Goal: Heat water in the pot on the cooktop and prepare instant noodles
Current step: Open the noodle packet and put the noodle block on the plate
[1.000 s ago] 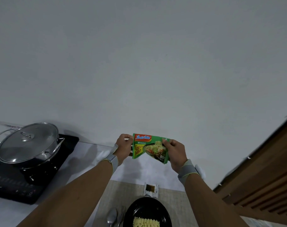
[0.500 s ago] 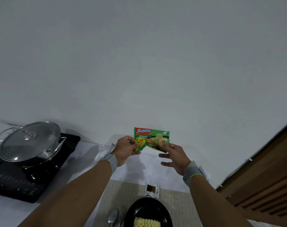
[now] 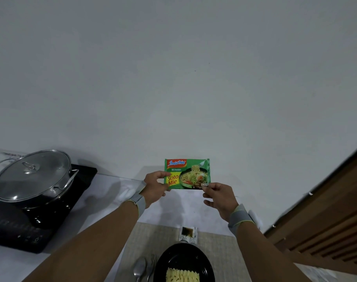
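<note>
Nearest, at the bottom edge, a black bowl [image 3: 173,255] holds a pale, uncooked noodle block [image 3: 182,276]. Just left of the bowl lie a spoon [image 3: 139,268] and a fork [image 3: 151,263], side by side. All of this rests on a beige woven placemat [image 3: 224,253]. At the mat's far edge, just beyond the bowl, a small silver seasoning sachet [image 3: 188,234] lies flat.

Further out, both forearms reach forward over the white counter [image 3: 96,216], each with a grey wristband. The left hand [image 3: 155,186] pinches the left edge of a green instant noodle packet [image 3: 186,174], its thumb on the printed front beside the yellow lettering. The right hand [image 3: 218,197] pinches the packet's lower right corner between thumb and forefinger, with the other fingers loosely spread below. The packet is held up in the air between the hands, flat and face toward the camera, above the counter and beyond the sachet.

Far left, a black cooktop [image 3: 16,231] sits on the counter with its control strip toward the near side. A steel pot [image 3: 41,202] stands on it, covered by a glass lid [image 3: 31,176] with a metal rim and a loop handle. On the right, a brown slatted wooden panel [image 3: 326,231] runs diagonally. A plain pale wall [image 3: 173,78] fills the far background.
</note>
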`<act>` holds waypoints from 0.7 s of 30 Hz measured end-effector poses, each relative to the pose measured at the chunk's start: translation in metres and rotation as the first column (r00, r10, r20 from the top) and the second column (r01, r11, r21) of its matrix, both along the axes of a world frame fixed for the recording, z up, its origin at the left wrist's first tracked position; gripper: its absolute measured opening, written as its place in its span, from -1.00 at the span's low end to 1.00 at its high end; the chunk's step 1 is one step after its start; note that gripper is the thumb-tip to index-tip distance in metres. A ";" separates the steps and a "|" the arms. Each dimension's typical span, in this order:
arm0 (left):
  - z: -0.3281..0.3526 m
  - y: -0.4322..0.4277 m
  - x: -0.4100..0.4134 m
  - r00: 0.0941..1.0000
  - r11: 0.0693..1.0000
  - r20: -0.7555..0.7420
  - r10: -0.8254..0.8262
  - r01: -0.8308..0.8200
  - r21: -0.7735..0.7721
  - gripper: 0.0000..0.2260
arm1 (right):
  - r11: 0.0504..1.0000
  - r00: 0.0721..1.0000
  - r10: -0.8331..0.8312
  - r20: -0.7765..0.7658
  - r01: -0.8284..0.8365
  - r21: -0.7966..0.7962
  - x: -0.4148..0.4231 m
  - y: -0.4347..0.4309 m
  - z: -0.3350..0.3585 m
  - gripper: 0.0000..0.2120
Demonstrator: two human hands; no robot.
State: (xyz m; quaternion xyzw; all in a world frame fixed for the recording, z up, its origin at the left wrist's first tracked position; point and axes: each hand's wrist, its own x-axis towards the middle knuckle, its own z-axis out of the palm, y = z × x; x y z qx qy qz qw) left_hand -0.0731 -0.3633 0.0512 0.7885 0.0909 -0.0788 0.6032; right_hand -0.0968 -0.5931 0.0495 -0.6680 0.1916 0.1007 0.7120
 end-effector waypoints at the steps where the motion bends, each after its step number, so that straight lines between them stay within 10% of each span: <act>1: -0.002 0.000 0.000 1.000 1.000 -0.009 -0.019 0.019 0.011 -0.65 | 1.000 1.000 -0.008 -0.005 0.008 0.007 0.000 -0.001 -0.004 -0.84; 8: -0.026 -0.002 0.002 0.999 0.997 0.005 0.033 -0.033 0.070 -0.89 | 0.998 0.996 -0.062 -0.057 0.061 -0.022 -0.006 -0.006 -0.027 -0.76; 21: -0.115 -0.007 0.003 0.984 0.944 -0.158 -0.079 0.125 0.306 -0.80 | 0.783 0.987 0.129 -0.091 -0.158 -0.601 -0.010 -0.025 -0.108 -0.87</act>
